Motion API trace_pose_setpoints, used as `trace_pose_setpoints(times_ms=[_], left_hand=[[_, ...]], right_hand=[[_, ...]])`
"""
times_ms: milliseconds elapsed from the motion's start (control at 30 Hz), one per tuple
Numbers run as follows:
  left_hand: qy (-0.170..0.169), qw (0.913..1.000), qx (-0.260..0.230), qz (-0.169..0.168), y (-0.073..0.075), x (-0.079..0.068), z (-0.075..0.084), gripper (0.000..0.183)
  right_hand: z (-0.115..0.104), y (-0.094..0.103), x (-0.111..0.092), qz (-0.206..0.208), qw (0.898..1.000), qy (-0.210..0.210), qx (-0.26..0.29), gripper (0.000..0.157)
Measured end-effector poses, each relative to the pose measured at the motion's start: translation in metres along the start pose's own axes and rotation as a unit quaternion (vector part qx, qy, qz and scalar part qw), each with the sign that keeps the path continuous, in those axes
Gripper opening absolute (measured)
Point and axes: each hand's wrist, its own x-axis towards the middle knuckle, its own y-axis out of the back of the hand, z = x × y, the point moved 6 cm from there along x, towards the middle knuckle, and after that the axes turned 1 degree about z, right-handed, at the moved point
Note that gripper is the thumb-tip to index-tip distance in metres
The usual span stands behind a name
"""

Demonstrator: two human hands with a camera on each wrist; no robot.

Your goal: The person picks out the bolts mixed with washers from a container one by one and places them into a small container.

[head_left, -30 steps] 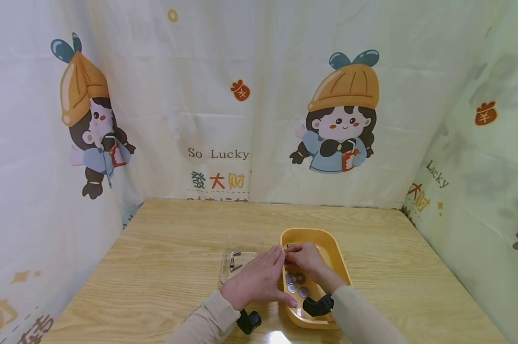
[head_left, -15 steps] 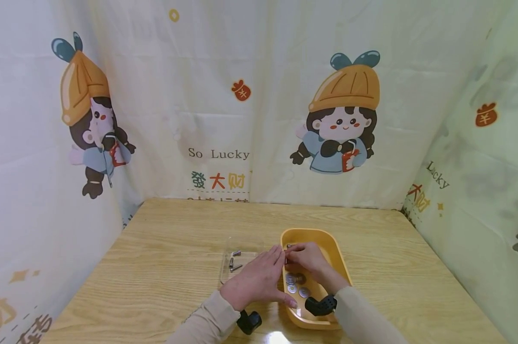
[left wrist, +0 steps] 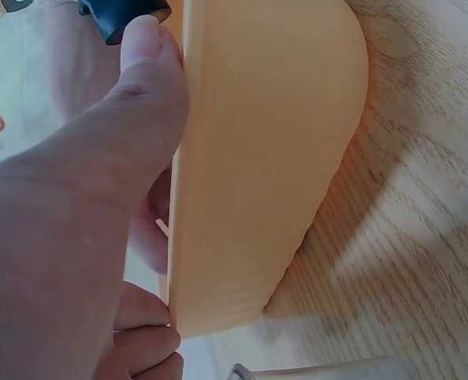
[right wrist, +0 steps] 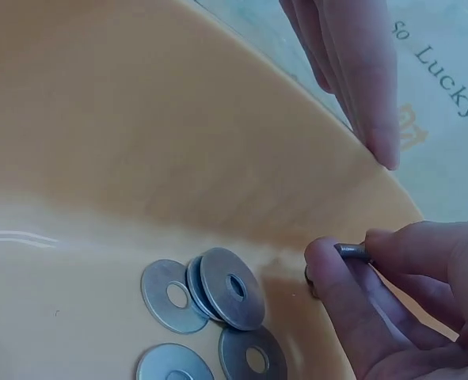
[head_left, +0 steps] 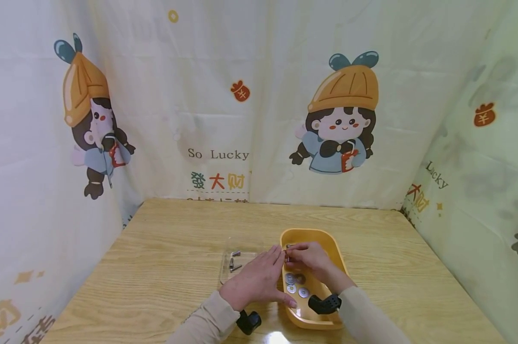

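My right hand (head_left: 314, 259) reaches inside the yellow-orange tray (head_left: 339, 252) near its left wall. In the right wrist view, its thumb and fingertips pinch a small metal screw (right wrist: 352, 252); part of another metal piece shows just behind the fingertips. Flat steel washers (right wrist: 232, 289) lie on the tray floor, some stacked. My left hand (head_left: 256, 279) rests on the tray's left rim with its fingers extended together, and the thumb lies over the same rim farther forward. From the left wrist, the outer wall of the tray (left wrist: 257, 158) fills the middle, beside the thumb (left wrist: 150, 79).
Left of the tray stands a clear plastic box (head_left: 222, 274) holding several metal screws (head_left: 232, 262), partly covered by the left hand. Both rest on a wooden table (head_left: 168, 248). A printed curtain (head_left: 267, 119) hangs behind and at both sides.
My right hand and wrist have shifted slightly to the right inside the tray, with the fingertips still close to the left wall. The left hand stays in place on the rim.
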Motion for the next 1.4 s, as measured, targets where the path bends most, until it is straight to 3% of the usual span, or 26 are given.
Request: trace_pose_setpoints(times_ms=[567,967,1167,1400], left_hand=[[0.005,0.9995,-0.031,-0.005,0.0,-0.005,-0.006,0.113],[0.037,0.9972,-0.065,0.01,0.006,-0.014,-0.023,0.116],[0.041,0.9975,-0.056,0.016,0.006,-0.016,-0.029,0.114],[0.057,0.9948,-0.083,0.018,0.007,-0.02,-0.039,0.115]], right_hand=[[-0.01,0.005,-0.002,-0.02,0.999,0.028,0.02,0.034],[-0.021,0.011,-0.002,0.003,0.999,0.026,0.018,0.033],[-0.032,0.011,-0.005,-0.005,0.999,0.04,0.02,0.034],[-0.041,0.006,-0.007,-0.023,0.998,0.053,0.017,0.035]])
